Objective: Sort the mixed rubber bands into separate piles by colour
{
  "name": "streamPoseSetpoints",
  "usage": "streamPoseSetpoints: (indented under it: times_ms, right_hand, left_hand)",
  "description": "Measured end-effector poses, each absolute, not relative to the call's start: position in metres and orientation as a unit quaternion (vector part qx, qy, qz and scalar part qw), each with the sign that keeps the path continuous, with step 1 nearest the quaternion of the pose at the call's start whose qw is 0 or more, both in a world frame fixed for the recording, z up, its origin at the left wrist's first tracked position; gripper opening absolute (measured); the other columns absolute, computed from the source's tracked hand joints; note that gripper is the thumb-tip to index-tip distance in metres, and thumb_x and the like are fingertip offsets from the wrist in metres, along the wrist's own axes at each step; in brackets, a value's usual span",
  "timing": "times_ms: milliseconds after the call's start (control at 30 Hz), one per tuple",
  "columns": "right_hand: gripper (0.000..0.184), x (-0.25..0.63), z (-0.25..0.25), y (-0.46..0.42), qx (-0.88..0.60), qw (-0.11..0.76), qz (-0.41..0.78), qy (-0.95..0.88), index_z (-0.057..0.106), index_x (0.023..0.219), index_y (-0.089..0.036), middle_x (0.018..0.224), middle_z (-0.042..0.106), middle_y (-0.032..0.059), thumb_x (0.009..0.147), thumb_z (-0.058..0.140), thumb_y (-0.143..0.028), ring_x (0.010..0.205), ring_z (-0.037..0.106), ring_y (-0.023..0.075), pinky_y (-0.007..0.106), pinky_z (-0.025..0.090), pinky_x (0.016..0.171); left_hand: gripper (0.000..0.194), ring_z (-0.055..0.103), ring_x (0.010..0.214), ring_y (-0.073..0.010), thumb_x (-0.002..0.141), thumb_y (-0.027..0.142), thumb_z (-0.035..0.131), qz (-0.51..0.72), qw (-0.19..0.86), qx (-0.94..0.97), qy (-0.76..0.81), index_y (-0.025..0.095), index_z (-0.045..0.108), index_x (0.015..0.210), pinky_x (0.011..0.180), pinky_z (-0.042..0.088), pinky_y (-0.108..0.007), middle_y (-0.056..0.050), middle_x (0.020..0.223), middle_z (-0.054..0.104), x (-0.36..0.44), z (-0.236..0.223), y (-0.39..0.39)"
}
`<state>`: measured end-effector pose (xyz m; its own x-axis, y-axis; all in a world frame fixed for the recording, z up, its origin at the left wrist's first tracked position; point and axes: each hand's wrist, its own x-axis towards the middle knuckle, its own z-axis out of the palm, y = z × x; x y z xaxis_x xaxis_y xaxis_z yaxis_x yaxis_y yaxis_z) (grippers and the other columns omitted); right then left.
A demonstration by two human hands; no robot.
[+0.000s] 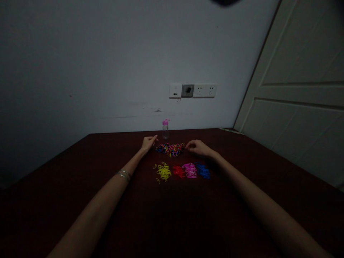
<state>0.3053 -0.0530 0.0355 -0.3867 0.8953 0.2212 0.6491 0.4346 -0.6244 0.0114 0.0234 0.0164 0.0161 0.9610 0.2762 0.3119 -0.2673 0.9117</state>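
A mixed heap of small coloured rubber bands [173, 149] lies on the dark red-brown table between my two hands. My left hand [148, 144] is at the heap's left end, its fingers drawn together; anything in them is too small to make out. At the right end is my right hand [197, 147], fingers curled and fingertips close together beside the heap. Nearer to me, sorted bands lie in a row: a yellow pile [164, 172], a red pile [178, 171], a pink pile [190, 170] and a blue pile [203, 171]. A few yellow bands are loose beside theirs.
A clear bottle [165, 133] with a pink cap stands behind the heap. The table [172, 218] meets a pale wall [120, 64] that carries sockets [204, 90]. To the right is a white panelled door [301, 71]. The light is dim.
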Motion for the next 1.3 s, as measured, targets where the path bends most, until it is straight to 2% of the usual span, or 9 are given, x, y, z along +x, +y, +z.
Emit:
streamPoseSetpoints:
  times_ms: [133, 267, 400, 567, 833, 933, 1067, 1200, 1300]
  right_hand:
    - [0.021, 0.287, 0.030, -0.055, -0.477, 0.246, 0.174, -0.825, 0.065, 0.088, -0.016, 0.088, 0.065, 0.0053, 0.069, 0.056, -0.017, 0.080, 0.059, 0.0166, 0.025, 0.044, 0.073]
    - [0.028, 0.281, 0.026, -0.062, -0.515, 0.199, 0.101, -0.827, 0.063, 0.099, -0.020, 0.101, 0.063, 0.0061, 0.072, 0.058, -0.023, 0.093, 0.057, 0.0189, 0.027, 0.042, 0.081]
    - [0.027, 0.278, 0.027, -0.068, -0.533, 0.175, 0.055, -0.826, 0.061, 0.103, -0.022, 0.106, 0.061, 0.0055, 0.078, 0.051, -0.026, 0.096, 0.056, 0.0204, 0.028, 0.042, 0.079]
    - [0.026, 0.276, 0.027, -0.068, -0.531, 0.181, 0.057, -0.826, 0.062, 0.101, -0.021, 0.105, 0.062, 0.0064, 0.079, 0.049, -0.024, 0.095, 0.056, 0.0204, 0.027, 0.042, 0.075]
    - [0.026, 0.295, 0.028, -0.057, -0.471, 0.241, 0.201, -0.824, 0.064, 0.094, -0.013, 0.077, 0.064, 0.0032, 0.071, 0.052, -0.018, 0.066, 0.056, 0.0125, 0.022, 0.042, 0.063]
    - [0.026, 0.310, 0.039, -0.056, -0.469, 0.246, 0.240, -0.814, 0.065, 0.090, -0.011, 0.075, 0.064, 0.0042, 0.069, 0.054, -0.021, 0.066, 0.056, 0.0128, 0.023, 0.042, 0.061]
    - [0.028, 0.341, 0.059, -0.055, -0.495, 0.266, 0.255, -0.787, 0.065, 0.089, -0.011, 0.077, 0.065, 0.0063, 0.067, 0.055, -0.024, 0.070, 0.057, 0.0142, 0.025, 0.043, 0.066]
    - [0.030, 0.374, 0.075, -0.059, -0.512, 0.181, 0.316, -0.778, 0.067, 0.087, -0.012, 0.079, 0.066, 0.0068, 0.062, 0.060, -0.028, 0.070, 0.057, 0.0149, 0.025, 0.044, 0.064]
    - [0.034, 0.391, 0.077, -0.067, -0.514, 0.087, 0.371, -0.768, 0.067, 0.090, -0.014, 0.078, 0.066, 0.0061, 0.060, 0.062, -0.030, 0.063, 0.055, 0.0128, 0.022, 0.041, 0.053]
  left_hand:
    - [0.051, 0.030, 0.035, -0.0054, 0.068, 0.058, 0.050, 0.488, 0.346, 0.614, 0.515, 0.009, 0.064, 0.068, 0.039, 0.020, -0.019, 0.005, 0.037, 0.037, 0.002, 0.009, 0.024]
    - [0.052, 0.029, 0.035, -0.0050, 0.067, 0.059, 0.050, 0.480, 0.342, 0.620, 0.518, 0.009, 0.063, 0.066, 0.039, 0.020, -0.019, 0.005, 0.037, 0.036, 0.005, 0.012, 0.019]
    - [0.052, 0.030, 0.036, -0.0055, 0.067, 0.060, 0.051, 0.483, 0.332, 0.617, 0.525, 0.009, 0.062, 0.065, 0.039, 0.020, -0.019, 0.005, 0.037, 0.036, 0.006, 0.013, 0.019]
    - [0.053, 0.032, 0.036, -0.0061, 0.067, 0.061, 0.049, 0.479, 0.327, 0.635, 0.510, 0.010, 0.063, 0.064, 0.040, 0.022, -0.020, 0.004, 0.037, 0.037, 0.003, 0.007, 0.023]
    - [0.051, 0.032, 0.037, -0.0066, 0.070, 0.057, 0.047, 0.497, 0.312, 0.636, 0.501, 0.010, 0.064, 0.065, 0.042, 0.023, -0.020, 0.004, 0.037, 0.038, 0.002, 0.010, 0.017]
    - [0.046, 0.036, 0.039, -0.0074, 0.071, 0.053, 0.048, 0.537, 0.255, 0.609, 0.526, 0.010, 0.063, 0.062, 0.044, 0.025, -0.021, 0.003, 0.039, 0.042, 0.001, 0.012, 0.016]
    - [0.042, 0.043, 0.046, -0.0096, 0.071, 0.048, 0.048, 0.562, 0.195, 0.595, 0.540, 0.011, 0.063, 0.057, 0.048, 0.029, -0.021, 0.000, 0.044, 0.050, -0.002, 0.017, 0.015]
    - [0.040, 0.045, 0.047, -0.0102, 0.069, 0.047, 0.049, 0.544, 0.217, 0.624, 0.518, 0.011, 0.062, 0.057, 0.048, 0.030, -0.021, 0.000, 0.046, 0.053, -0.005, 0.030, 0.014]
    - [0.039, 0.044, 0.047, -0.0094, 0.068, 0.046, 0.051, 0.532, 0.231, 0.644, 0.499, 0.011, 0.062, 0.057, 0.048, 0.029, -0.021, 0.000, 0.047, 0.053, -0.005, 0.042, 0.014]
